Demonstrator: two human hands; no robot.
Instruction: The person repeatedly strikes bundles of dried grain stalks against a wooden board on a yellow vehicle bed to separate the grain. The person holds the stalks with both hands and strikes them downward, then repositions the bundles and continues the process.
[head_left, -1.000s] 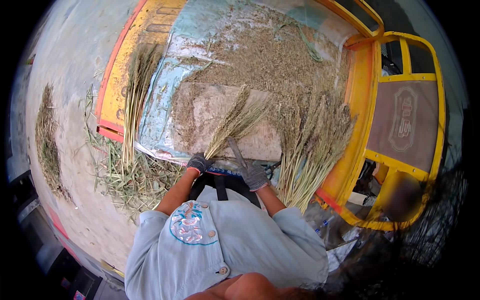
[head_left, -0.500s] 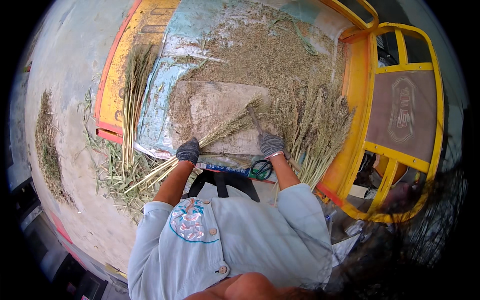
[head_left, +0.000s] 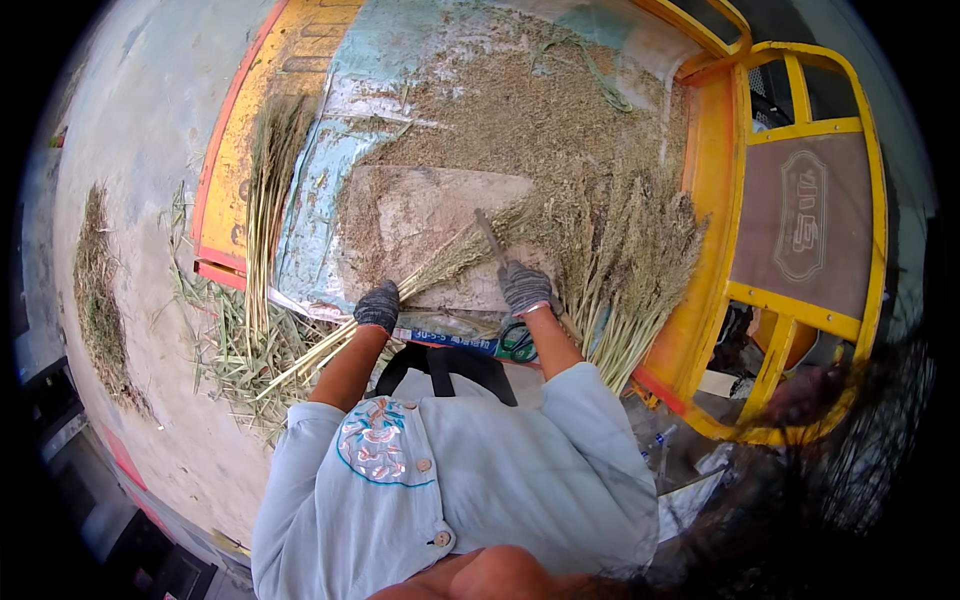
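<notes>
My left hand (head_left: 377, 305), in a grey knit glove, grips a bundle of dry grassy stalks (head_left: 450, 260) that lies slanted across a flat stone slab (head_left: 410, 215), seed heads up to the right. My right hand (head_left: 524, 287), also gloved, holds a thin blade-like tool (head_left: 489, 236) laid against the bundle's seed heads. Loose chaff and seed (head_left: 520, 110) covers the blue tarp around the slab.
A heap of stalks (head_left: 630, 270) leans to the right of the slab, another bundle (head_left: 268, 190) lies on the left. The yellow cart frame (head_left: 720, 200) rims the tarp. Cut stems (head_left: 235, 350) litter the concrete ground. Green-handled scissors (head_left: 516, 342) lie by my right wrist.
The bundle has tipped from nearly upright to slanting right across the slab. My right hand moved up and right with the tool, onto the seed heads; my left hand shifted slightly left.
</notes>
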